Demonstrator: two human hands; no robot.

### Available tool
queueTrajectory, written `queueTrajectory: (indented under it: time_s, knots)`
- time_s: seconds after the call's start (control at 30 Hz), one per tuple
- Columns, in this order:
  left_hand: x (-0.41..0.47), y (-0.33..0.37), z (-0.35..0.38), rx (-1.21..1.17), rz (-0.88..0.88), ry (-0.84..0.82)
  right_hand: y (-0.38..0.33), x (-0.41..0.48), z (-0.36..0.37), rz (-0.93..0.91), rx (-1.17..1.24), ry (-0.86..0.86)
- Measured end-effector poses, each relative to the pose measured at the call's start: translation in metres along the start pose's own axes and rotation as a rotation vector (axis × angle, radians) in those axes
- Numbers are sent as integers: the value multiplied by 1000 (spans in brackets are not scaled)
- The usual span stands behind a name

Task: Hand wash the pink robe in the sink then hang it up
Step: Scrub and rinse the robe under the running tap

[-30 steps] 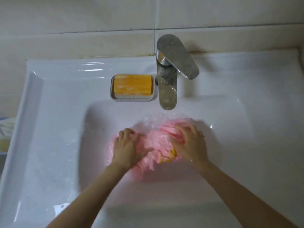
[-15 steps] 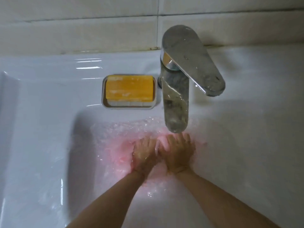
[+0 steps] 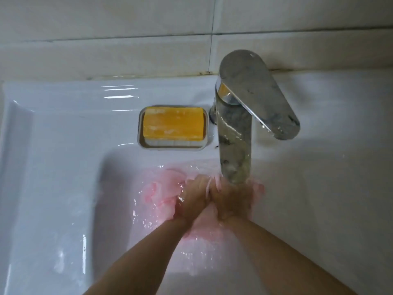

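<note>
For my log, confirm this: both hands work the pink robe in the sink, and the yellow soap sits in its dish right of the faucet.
Not quite. The head view shows the yellow soap in its dish left of the faucet, not right; the rest holds.

Observed: left hand (image 3: 194, 199) and right hand (image 3: 231, 200) — apart a second ago — now touch. They have drawn the pink robe (image 3: 161, 192) back under the faucet (image 3: 235, 145).

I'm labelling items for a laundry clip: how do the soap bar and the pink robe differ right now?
The soap bar is an orange-yellow rectangular block; the pink robe is a crumpled soft mass. The soap bar lies in its dish on the sink ledge, untouched; the pink robe sits in the basin's water, gripped by the left hand and right hand. Both are at that sink.
</note>
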State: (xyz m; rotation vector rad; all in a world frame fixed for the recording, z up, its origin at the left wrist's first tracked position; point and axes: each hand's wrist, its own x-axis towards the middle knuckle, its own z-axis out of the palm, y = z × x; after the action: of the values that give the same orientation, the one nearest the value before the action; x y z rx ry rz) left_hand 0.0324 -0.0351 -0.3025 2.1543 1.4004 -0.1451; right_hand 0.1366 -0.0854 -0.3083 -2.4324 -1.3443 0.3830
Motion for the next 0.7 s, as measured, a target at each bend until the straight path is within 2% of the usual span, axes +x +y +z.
queueTrajectory:
  time_s: [0.03,0.07,0.1,0.17,0.23,0.3,0.37,0.47,0.57,0.7]
  knots:
    - [-2,-4,6,21,45,-10,6,-3,3,-28,-16,-53]
    - [2,-9,10,-2,194,-15,9,1,2,6,38,-104]
    - [3,-15,9,-16,239,-43,13,4,-1,59,101,-141]
    - [-1,-23,-7,-131,287,-118,19,12,-19,225,187,-363]
    - [-8,-28,-24,-164,372,-53,28,20,-37,375,354,-509]
    - [-19,-32,-45,-215,430,28,35,22,-53,345,461,-530]
    - [-32,-38,-66,-311,393,111,39,19,-73,256,484,-538]
    - [-56,-46,-97,-516,235,232,43,14,-114,185,536,-596]
    - [-78,-52,-121,-652,110,340,51,11,-149,195,578,-678]
    - [-99,-48,-137,-789,39,488,71,7,-174,267,429,-702]
